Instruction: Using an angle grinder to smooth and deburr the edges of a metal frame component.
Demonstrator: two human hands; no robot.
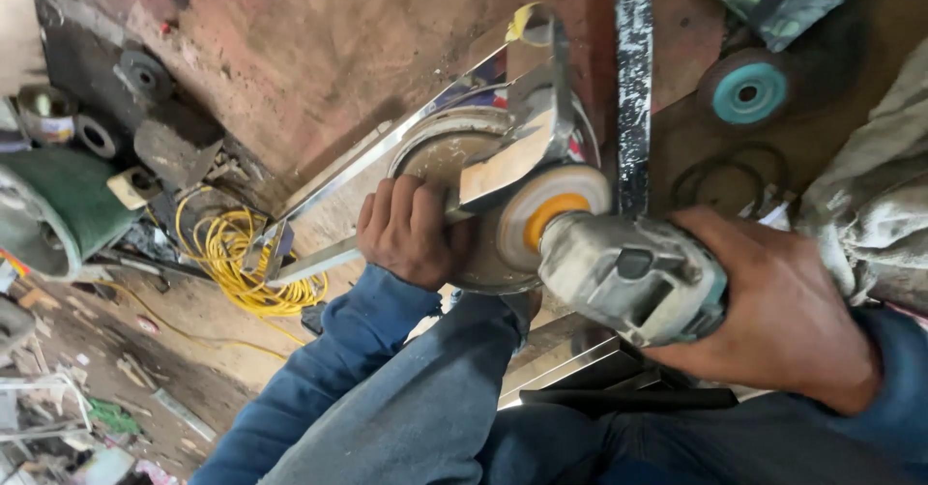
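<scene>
Grey angle grinder [628, 277] with its round buffing disc with orange centre [546, 216] sits gripped in the right hand [783, 316], fingers wrapped tight round its body. Just left of it, the left hand [411, 232] is closed round a shiny polished steel bar [387, 151], the disc touching that metal. Beyond the left hand lies a coiled yellow cable [237, 258]; above the right hand, a teal-centred disc [746, 91].

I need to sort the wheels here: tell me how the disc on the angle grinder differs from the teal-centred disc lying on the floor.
The disc on the angle grinder is pale with an orange centre; the teal-centred disc is dark. The grinder's disc is mounted and stands on edge against the shiny metal piece; the teal one lies flat and loose, touched by neither hand. Both are round wheels with a coloured hub.
</scene>
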